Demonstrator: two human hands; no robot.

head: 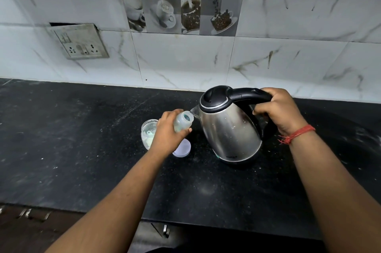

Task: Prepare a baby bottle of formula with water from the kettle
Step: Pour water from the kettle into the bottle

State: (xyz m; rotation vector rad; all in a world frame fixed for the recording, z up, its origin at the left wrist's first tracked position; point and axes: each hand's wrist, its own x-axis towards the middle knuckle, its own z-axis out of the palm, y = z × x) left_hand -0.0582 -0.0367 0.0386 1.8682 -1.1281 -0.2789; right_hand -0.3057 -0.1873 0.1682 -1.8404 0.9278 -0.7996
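Note:
A steel kettle (229, 129) with a black lid and handle stands on the black counter (82, 139), slightly tilted toward the left. My right hand (278, 110) grips its handle. My left hand (168, 132) holds a small clear baby bottle (183, 121), tilted with its open mouth right at the kettle's spout (194, 111). No stream of water is visible. A clear jar (148, 132) with white powder and a scoop inside stands just left of my left hand. A white round lid (182, 148) lies flat on the counter under that hand.
A marble-tiled wall (185, 63) rises behind the counter, with a switch and socket plate (79, 41) at the left. The counter's front edge (103, 211) runs below my forearms, with drawer handles beneath.

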